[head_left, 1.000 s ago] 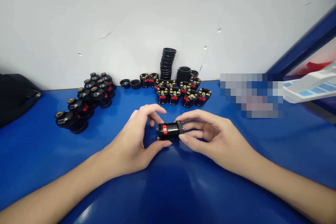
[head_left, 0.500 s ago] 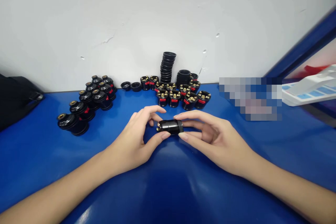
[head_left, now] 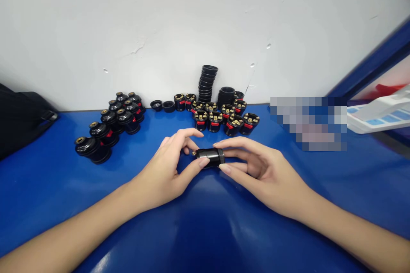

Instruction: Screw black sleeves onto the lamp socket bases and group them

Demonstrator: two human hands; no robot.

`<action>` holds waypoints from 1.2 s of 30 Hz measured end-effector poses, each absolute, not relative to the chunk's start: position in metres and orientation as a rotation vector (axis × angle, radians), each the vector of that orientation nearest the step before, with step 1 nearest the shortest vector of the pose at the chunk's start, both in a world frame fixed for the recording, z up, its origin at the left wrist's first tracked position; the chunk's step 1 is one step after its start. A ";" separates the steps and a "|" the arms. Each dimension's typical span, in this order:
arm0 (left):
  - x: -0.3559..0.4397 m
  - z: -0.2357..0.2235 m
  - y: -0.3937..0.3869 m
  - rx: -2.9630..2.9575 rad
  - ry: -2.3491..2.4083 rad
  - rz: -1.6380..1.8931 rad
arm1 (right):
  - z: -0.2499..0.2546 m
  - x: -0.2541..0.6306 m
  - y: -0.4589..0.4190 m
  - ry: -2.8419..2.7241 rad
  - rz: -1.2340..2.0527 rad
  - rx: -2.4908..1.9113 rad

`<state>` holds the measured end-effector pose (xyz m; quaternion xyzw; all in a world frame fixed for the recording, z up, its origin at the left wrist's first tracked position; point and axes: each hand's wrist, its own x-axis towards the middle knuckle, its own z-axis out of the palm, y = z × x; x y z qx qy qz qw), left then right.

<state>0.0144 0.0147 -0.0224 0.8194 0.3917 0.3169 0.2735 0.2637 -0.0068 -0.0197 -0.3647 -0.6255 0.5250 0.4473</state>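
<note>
Between my two hands a black lamp socket lies on its side, brass contacts facing left and a ribbed ring round its right end. My left hand has its thumb on the near side of the body, fingers curving over the far side. With thumb and fingertips, my right hand grips the ribbed ring. Behind them stand several upright lamp sockets with brass contacts and red parts on top. A tall stack of black threaded rings leans slightly behind these.
Several domed black sockets with brass tops stand in rows at left. Two loose black rings lie near the white wall. A black bag sits at far left. A pixelated patch and a white-blue tray are at right.
The socket body has rolled a little between my fingers, and my left thumb has shifted slightly onto it. The whole view has moved a little. Both hands stay in nearly the same place.
</note>
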 end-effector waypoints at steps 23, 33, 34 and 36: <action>0.015 -0.020 0.013 2.260 1.056 0.901 | -0.019 0.262 -0.008 -1.564 1.280 -0.936; 0.013 -0.025 0.015 2.225 0.987 0.948 | -0.021 0.263 -0.008 -1.555 1.289 -0.912; 0.013 -0.026 0.015 2.236 0.970 0.981 | -0.021 0.263 -0.008 -1.553 1.288 -0.910; 0.012 -0.027 0.015 2.267 0.932 1.012 | -0.021 0.263 -0.008 -1.553 1.286 -0.909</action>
